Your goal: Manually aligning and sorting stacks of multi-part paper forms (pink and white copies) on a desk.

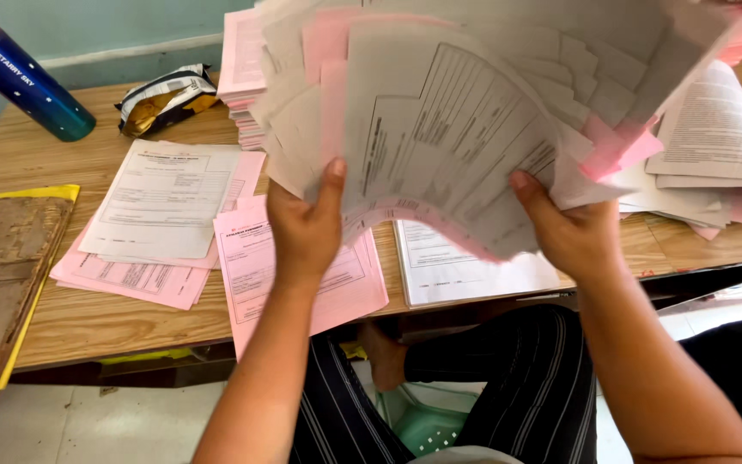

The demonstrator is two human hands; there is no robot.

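A thick sheaf of printed forms [474,112], white and pink sheets mixed, was held up in the air above the table [113,318], fanned out and tilted toward the camera so that it filled the upper middle of the view. The left hand [307,225] clasped its lower left edge, thumb laid up the front of the sheets and the grip pinching the paper against fingers hidden behind. The right hand [570,230] took the lower right edge the same way, thumb pressed on the front sheet, its grip closed on the bundle. Under the sheaf, a pink form [255,275] lay on the table with its lower edge hanging past the table's front, and just to its right lay a white sheet [457,271]. Farther left sat a small pile with a white form [161,202] on top of pink ones [126,279]. Behind the raised bundle a stack of pink and white papers [240,77] stood at the back of the table, and a loose heap of papers [714,155] spread at the right. A crumpled snack wrapper [165,99] lay near the back edge, with a dark blue bottle [19,77] leaning at the far left. A worn brown board on yellow backing [2,283] covered the left end. Below, striped trousers [508,378] and a green plastic stool [427,425] showed.
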